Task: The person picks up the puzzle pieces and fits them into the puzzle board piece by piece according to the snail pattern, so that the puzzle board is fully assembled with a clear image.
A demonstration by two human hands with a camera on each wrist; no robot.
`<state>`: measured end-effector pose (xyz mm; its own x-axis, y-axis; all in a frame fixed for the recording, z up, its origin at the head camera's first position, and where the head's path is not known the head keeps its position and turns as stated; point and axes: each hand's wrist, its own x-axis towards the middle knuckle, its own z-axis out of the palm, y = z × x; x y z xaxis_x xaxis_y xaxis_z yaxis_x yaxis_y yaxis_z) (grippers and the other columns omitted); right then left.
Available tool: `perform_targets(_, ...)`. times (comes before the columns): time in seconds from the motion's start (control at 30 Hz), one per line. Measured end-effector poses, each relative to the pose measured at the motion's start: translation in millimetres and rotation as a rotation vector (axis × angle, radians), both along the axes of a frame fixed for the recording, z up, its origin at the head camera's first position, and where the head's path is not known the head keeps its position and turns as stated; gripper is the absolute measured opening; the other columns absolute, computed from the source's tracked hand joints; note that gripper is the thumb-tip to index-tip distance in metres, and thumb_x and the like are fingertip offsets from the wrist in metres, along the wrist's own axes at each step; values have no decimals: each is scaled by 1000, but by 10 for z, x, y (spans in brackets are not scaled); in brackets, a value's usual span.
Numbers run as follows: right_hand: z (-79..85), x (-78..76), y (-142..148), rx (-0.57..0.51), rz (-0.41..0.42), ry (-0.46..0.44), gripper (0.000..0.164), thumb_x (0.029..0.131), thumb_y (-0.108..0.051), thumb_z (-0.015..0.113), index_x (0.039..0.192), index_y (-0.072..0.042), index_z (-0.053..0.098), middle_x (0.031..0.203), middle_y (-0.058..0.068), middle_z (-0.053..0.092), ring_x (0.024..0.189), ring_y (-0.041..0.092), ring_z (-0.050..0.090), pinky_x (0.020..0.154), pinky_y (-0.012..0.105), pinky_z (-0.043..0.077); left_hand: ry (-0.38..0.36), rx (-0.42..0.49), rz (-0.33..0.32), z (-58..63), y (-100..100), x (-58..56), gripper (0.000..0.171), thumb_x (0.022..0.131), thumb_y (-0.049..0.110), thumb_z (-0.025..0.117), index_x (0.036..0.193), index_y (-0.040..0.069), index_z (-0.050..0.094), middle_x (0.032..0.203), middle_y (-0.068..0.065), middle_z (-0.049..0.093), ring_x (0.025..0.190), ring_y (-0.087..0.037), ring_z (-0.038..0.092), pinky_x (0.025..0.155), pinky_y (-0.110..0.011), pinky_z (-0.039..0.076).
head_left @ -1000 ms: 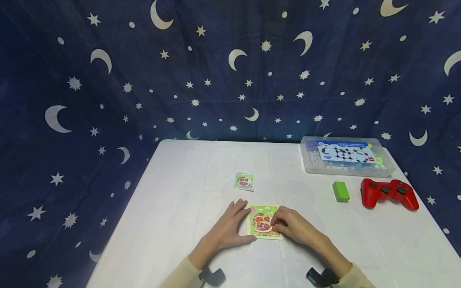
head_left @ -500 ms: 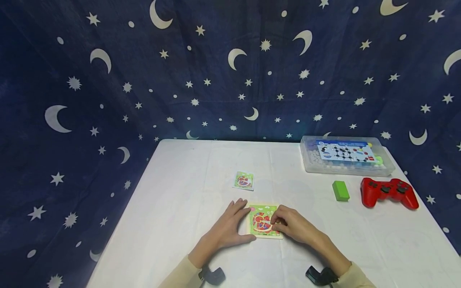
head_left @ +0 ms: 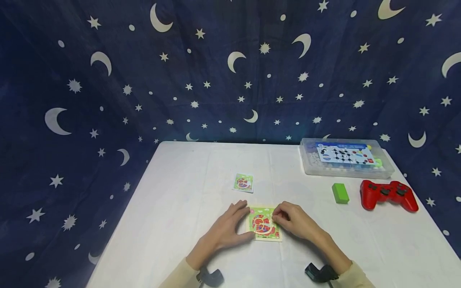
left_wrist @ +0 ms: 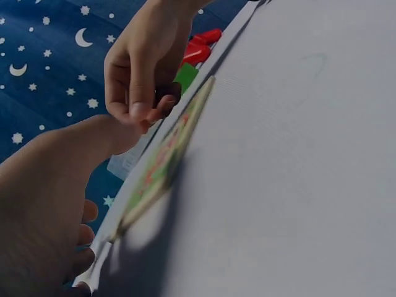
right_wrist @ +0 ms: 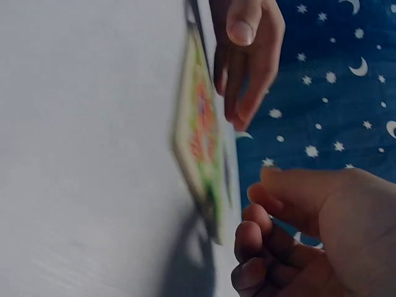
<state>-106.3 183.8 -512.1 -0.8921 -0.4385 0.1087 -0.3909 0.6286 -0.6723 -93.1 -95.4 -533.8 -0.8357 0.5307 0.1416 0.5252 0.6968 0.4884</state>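
A square picture puzzle [head_left: 265, 227] in a pale wooden frame lies on the table, with a red snail-like figure on green. My left hand [head_left: 229, 227] is at its left side, fingers extended, thumb tip by the lower left corner. My right hand [head_left: 296, 220] hovers at the right edge, fingers curled in and thumb near the index finger. No piece shows between those fingertips in the right wrist view, where the puzzle [right_wrist: 197, 124] is blurred and beyond the hand. Past the puzzle lies a small card [head_left: 243, 183] with a similar picture.
A clear plastic box [head_left: 347, 170] with a molecule-picture label stands at the table's back right. In front of it are a green block [head_left: 340, 193] and a red game controller [head_left: 389, 195]. A dark blue moon-and-star cloth [head_left: 216, 72] hangs behind the white table [head_left: 180, 176].
My right hand has lifted off the puzzle's right part and shifted slightly up and right, uncovering more of the picture. The left hand stays nearly still. The head view tilts slightly.
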Motion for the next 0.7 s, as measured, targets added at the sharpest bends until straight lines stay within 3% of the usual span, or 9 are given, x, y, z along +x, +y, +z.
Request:
perform_targets(0.17,122,-76,41,-19,-137,70,4,96,-16,67,95,-14,71,82,-10,62,72,-3,51,62,19,49,74,-13,11,144,-5,-31,65,95,49,60,147,11,50,159,-4,41,147,-25,41,122,-39,36)
perform_targets(0.37,270,-153,96,1,-319,219,13,94,-20,69,101,-9,72,85,-3,66,73,7,57,62,23,50,161,17,28,341,-18,-184,61,99,44,57,149,8,47,158,-11,42,145,-29,44,119,-44,41)
perform_targets(0.53,348,-204,115,59,-475,338,28,91,-30,72,107,-8,72,95,8,70,82,25,65,67,39,54,187,1,94,511,-49,-353,64,100,46,53,151,9,44,160,-9,40,150,-29,36,124,-46,33)
perform_targets(0.7,404,-265,113,41,-518,430,38,89,-30,74,115,-3,70,113,19,70,106,39,63,87,57,51,264,-63,204,632,-62,-539,66,99,47,54,152,11,43,161,-10,37,152,-31,31,125,-51,29)
